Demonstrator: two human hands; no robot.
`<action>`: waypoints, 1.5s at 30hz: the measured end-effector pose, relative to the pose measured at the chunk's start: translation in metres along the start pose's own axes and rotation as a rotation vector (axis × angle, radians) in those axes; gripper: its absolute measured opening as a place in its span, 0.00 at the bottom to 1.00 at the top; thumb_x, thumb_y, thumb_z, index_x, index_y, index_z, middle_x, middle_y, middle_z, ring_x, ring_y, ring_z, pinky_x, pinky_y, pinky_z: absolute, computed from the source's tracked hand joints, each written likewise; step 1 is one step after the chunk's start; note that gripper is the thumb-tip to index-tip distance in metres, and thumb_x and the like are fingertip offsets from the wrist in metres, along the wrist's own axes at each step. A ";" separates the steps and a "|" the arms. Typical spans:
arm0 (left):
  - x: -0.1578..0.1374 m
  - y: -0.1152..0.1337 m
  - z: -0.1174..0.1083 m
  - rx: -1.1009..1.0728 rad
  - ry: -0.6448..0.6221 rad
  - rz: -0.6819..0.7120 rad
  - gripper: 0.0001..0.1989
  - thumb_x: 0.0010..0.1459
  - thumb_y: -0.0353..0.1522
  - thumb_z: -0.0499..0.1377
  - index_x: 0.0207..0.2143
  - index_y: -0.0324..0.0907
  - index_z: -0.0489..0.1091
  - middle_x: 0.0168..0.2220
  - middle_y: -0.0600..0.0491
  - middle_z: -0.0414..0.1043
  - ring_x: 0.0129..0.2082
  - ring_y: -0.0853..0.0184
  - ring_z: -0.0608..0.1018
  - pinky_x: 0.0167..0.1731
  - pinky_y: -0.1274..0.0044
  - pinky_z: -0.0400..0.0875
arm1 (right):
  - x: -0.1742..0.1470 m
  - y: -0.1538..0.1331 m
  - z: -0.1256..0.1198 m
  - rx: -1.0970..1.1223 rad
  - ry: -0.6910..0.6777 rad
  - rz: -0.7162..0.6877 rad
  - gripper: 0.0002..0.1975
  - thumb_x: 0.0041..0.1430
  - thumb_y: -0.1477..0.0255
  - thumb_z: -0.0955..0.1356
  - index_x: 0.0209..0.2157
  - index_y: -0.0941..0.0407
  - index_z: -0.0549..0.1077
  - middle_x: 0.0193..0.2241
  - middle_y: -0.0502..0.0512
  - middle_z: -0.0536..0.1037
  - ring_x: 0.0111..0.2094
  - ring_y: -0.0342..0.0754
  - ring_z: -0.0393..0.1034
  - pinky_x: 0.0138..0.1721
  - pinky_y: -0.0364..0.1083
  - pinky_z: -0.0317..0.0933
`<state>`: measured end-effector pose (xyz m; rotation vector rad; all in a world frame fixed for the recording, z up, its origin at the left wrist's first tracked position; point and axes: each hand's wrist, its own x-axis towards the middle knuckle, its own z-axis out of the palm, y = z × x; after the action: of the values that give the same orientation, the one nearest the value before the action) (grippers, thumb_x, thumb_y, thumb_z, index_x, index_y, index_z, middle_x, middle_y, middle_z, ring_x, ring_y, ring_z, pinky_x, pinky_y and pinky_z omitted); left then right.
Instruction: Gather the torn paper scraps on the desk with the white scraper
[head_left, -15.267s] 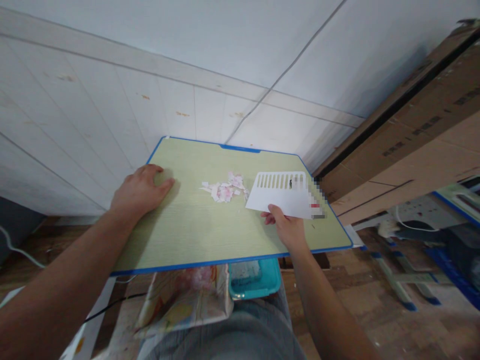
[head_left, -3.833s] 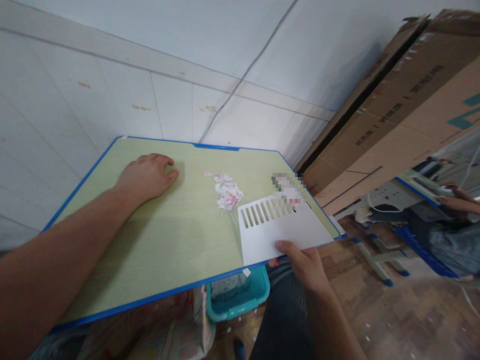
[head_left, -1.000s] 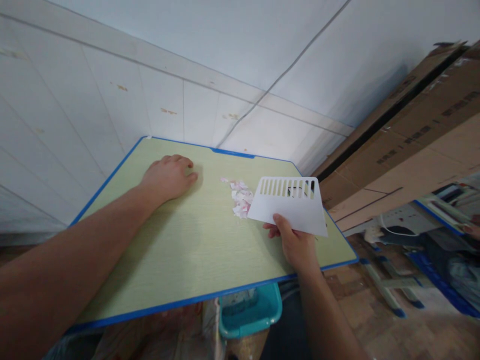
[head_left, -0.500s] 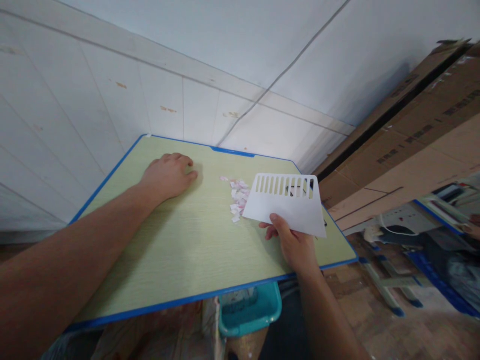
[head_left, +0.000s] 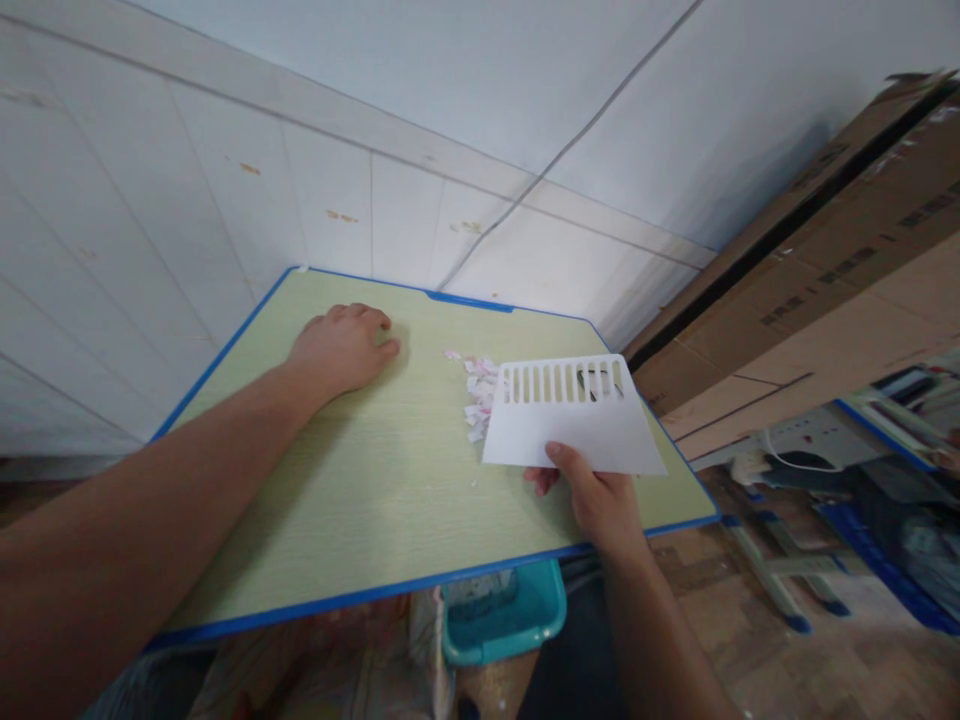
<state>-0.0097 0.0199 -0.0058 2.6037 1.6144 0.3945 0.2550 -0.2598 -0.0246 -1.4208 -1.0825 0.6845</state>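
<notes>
My right hand [head_left: 604, 505] grips a thin white slotted plate [head_left: 570, 435] by its near edge, thumb on top and fingers underneath. A row of long slots runs along the plate's far side, and it is held over the right part of the desk [head_left: 375, 520]. Small torn pink and white paper scraps [head_left: 480, 385] lie in a loose pile at the plate's left edge, partly hidden by it. Through the slots a dark-lined item shows, too covered to name. My left hand [head_left: 345, 350] rests palm down on the desk's left side, fingers loosely bent, holding nothing.
Below the desk's front edge stands a turquoise bin [head_left: 502, 620]. Tall cardboard boxes [head_left: 825, 270] lean along the right side. A grey cable [head_left: 555, 155] runs down the white wall behind the desk. Another desk [head_left: 885, 430] stands at the far right.
My right hand has tilted the white plate and moved it slightly toward me, and the plate covers more of the scraps. My left hand stays in place on the desk.
</notes>
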 end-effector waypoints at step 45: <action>-0.002 0.002 0.002 0.002 0.001 0.014 0.30 0.77 0.45 0.54 0.71 0.43 0.80 0.75 0.38 0.78 0.77 0.43 0.76 0.74 0.56 0.71 | -0.062 -0.003 0.030 0.076 -0.248 0.068 0.23 0.79 0.50 0.78 0.32 0.49 0.87 0.26 0.55 0.87 0.26 0.55 0.82 0.34 0.51 0.83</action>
<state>-0.0083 0.0178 -0.0078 2.6178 1.5992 0.3953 0.2023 -0.3031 -0.0381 -1.3369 -1.1898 0.9604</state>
